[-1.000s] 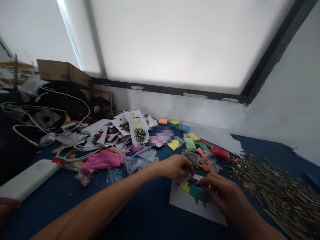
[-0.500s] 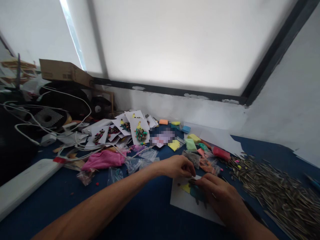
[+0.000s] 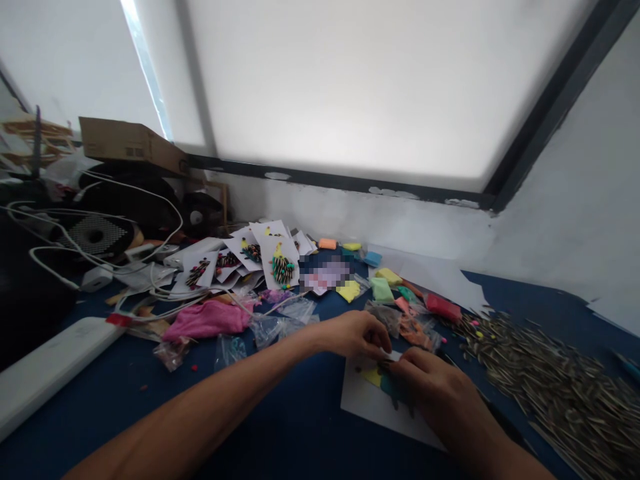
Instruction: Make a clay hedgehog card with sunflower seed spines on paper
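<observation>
A white card (image 3: pixel 367 404) lies on the blue table (image 3: pixel 280 427) and carries a yellow and teal clay figure (image 3: pixel 379 380). My left hand (image 3: pixel 353 335) rests at the card's upper edge, fingertips pinched together just above the figure. My right hand (image 3: pixel 433 390) covers most of the figure and its fingertips meet the left hand's at a small dark piece, too small to identify. Which hand holds that piece is hidden.
A heap of striped seeds (image 3: pixel 545 373) spreads to the right. Coloured clay packets (image 3: pixel 383 289) and small plastic bags (image 3: pixel 280 323) lie behind the hands. Finished cards (image 3: pixel 280 263), a pink cloth (image 3: pixel 207 320), white cables and a power strip (image 3: pixel 45 373) crowd the left.
My right hand has slid slightly left and up over the figure, closing against my left fingertips. The view shifted a little; the rest stays put.
</observation>
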Demonstrator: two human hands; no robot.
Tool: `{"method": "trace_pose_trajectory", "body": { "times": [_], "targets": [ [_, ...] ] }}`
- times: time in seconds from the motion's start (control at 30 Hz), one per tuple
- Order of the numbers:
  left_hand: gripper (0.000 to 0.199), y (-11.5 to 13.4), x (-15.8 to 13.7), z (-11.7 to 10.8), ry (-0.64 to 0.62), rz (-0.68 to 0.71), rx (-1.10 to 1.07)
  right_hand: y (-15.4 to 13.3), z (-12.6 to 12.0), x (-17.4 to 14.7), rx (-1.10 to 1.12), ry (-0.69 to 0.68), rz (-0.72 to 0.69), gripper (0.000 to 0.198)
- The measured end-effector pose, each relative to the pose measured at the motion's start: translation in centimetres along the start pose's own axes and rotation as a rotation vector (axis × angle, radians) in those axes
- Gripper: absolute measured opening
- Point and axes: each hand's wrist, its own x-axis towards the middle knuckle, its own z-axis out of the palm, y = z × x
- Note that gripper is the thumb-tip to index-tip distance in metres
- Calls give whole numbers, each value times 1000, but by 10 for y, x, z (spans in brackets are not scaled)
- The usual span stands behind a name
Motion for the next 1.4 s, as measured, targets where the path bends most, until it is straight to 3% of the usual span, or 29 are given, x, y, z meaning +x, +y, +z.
{"method": "trace_pose_trajectory", "body": {
  "times": [0.47,0.6,0.73,1.0,1.4],
  "targets": [
    [17,-1,2,1,-9,2,27,0,4,-1,-140,39,-74,32],
    [15,2,0,0,-9,-1,-7,-2,2,-2,-202,84,-73,24],
    [16,4,0,-1,-16,-16,-21,12,-10,-3,-236,161,42,28],
    [23,6,0,-2,-8,-45,17,97,-28,-27,-271,-55,513,24],
    [29,3,1,2,7,-29,38,102,-12,-32,-254,-111,493,31]
  ]
}}
